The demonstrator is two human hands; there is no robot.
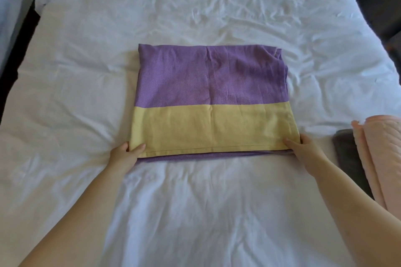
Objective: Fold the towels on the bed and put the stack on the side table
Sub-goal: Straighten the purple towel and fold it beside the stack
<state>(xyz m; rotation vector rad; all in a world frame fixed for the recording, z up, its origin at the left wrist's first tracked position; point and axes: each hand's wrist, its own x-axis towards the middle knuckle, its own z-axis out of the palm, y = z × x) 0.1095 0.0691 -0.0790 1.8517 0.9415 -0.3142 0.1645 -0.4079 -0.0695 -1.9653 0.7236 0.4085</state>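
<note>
A: Lying folded at the middle of the bed (65, 71), the purple-and-yellow towel (212, 84) has its yellow band toward the near edge.

B: And the hands?

A: The left hand (125, 153) pinches the towel's near left corner, and the right hand (303, 145) pinches its near right corner. A pink towel (379, 158) lies at the bed's right edge.

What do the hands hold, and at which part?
The left hand and the right hand each pinch one near yellow corner of the purple-and-yellow towel.
</note>
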